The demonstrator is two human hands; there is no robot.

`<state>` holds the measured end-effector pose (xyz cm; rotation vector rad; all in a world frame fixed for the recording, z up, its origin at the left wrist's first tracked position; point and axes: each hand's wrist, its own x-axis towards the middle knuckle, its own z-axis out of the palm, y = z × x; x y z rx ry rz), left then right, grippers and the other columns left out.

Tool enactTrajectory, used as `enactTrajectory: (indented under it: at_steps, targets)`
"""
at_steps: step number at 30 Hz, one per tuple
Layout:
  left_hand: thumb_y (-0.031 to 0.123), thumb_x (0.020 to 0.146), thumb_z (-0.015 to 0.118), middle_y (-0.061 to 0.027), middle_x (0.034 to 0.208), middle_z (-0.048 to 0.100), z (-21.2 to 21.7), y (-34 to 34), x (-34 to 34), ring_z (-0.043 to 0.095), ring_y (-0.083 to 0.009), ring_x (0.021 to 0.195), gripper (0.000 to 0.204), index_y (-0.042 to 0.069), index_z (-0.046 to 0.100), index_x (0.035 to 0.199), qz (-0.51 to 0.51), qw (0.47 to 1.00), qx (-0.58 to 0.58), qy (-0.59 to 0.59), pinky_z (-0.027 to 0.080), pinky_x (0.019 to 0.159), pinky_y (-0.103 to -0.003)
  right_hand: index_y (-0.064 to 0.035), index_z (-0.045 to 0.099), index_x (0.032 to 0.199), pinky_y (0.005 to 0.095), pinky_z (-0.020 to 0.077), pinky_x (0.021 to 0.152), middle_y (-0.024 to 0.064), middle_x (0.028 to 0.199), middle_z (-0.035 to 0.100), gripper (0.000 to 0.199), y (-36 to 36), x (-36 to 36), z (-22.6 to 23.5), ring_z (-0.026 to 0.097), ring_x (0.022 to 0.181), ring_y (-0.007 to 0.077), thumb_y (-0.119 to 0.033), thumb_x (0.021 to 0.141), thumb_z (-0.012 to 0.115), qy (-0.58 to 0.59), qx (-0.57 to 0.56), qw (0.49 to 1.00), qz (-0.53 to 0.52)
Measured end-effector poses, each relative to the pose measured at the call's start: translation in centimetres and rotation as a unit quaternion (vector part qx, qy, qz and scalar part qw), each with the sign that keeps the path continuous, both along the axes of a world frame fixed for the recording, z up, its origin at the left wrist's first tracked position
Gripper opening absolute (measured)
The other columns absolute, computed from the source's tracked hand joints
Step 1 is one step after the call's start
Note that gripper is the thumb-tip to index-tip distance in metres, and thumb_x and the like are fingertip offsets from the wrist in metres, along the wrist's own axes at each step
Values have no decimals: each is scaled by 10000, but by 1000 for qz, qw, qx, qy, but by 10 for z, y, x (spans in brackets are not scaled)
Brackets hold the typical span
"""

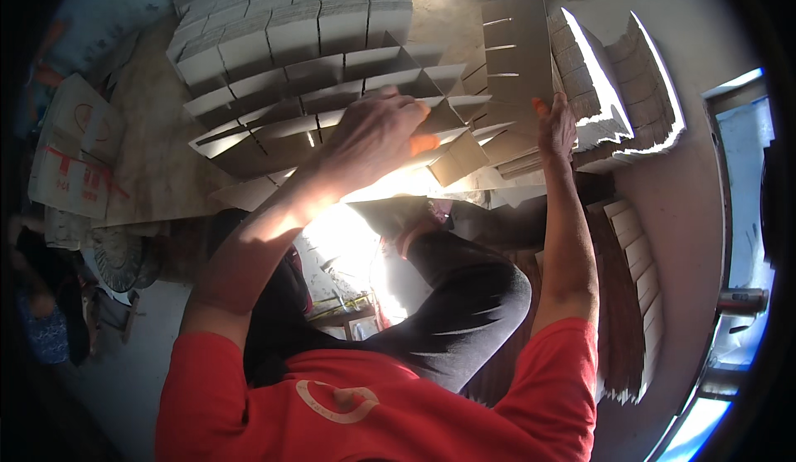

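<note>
My left hand [375, 133] is over a row of slotted cardboard dividers [290, 130] standing on edge. Orange covers sit on its thumb and a fingertip, which are apart with no piece visibly gripped. Just right of it, crossing strips [460, 157] fit together at their slots. My right hand [557, 126] grips the right edge of an upright slotted cardboard sheet [516, 64], its orange-covered thumb on the front face. The fingers behind that sheet are mostly hidden.
Thick stacks of slotted cardboard [282, 27] fill the back of the wooden table [149, 155]. More stacks [634, 81] stand at the right, and another pile [630, 296] is lower down. A marked cardboard piece [75, 151] leans at left. My legs [448, 304] are beneath the table edge.
</note>
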<state>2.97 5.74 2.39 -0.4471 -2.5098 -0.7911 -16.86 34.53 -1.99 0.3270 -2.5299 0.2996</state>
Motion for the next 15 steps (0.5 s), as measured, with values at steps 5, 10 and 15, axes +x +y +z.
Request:
enactTrajectory:
  at_steps: [5,10,15]
  targets:
    - [253,775,731,-209,769,642,-13,58,-71,620,-335,812,276,-11,665,819,-30,998,12,-63,489,726,-425,-44,538,947,505,451,723,229,899,642,235,-6,16,23,598,864,444,-260,888,609,4,-98,995,27]
    - [115,767,660,-199,715,626,-38,80,-103,638,-352,734,133,-8,620,736,-40,998,-41,-33,503,684,-437,-47,582,1084,454,495,696,230,926,656,270,-8,30,50,636,825,420,-210,878,644,25,-135,987,81]
    - [214,761,734,-196,758,637,-10,55,-70,621,-344,778,249,-14,645,809,-19,999,39,-19,483,711,-434,-47,579,1190,370,521,757,171,975,685,358,-7,55,90,682,857,289,-146,860,672,101,-187,970,115]
